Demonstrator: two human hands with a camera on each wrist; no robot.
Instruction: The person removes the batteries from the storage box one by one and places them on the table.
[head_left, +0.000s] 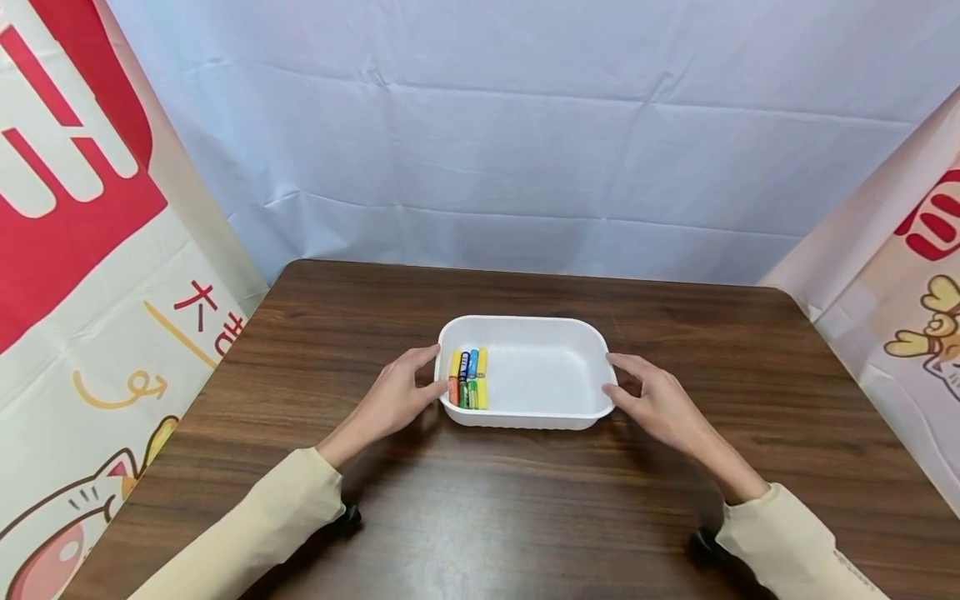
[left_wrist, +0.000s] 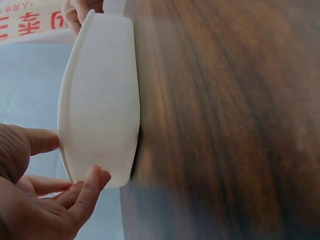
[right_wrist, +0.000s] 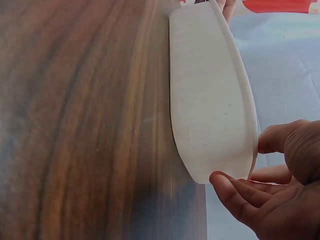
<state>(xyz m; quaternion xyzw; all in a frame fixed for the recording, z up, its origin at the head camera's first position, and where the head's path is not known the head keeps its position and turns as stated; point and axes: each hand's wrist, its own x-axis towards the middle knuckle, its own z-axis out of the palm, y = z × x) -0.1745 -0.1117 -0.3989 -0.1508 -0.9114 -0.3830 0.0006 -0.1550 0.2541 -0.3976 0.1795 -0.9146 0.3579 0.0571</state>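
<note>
A white plastic tray (head_left: 540, 375), oblong with rounded corners, sits on the wooden table in the middle of the head view. My left hand (head_left: 397, 392) grips its left end, thumb on the rim and fingers against the outer wall. At the opposite end my right hand (head_left: 660, 400) holds the rim the same way. Inside the tray, against its left side, short coloured crayon-like sticks (head_left: 472, 364) lie side by side in two rows: yellow, blue, green and orange. Both wrist views show the tray's outer wall (left_wrist: 102, 90) near the tabletop, with fingertips (right_wrist: 222, 182) under the rim.
The dark wood-grain table (head_left: 480, 500) has rounded far corners. Behind it hangs a pale blue creased cloth (head_left: 510, 150). Printed banners with red and cartoon designs stand at the left (head_left: 75, 275) and right (head_left: 922, 333). Black bands (head_left: 345, 521) show at the sleeves.
</note>
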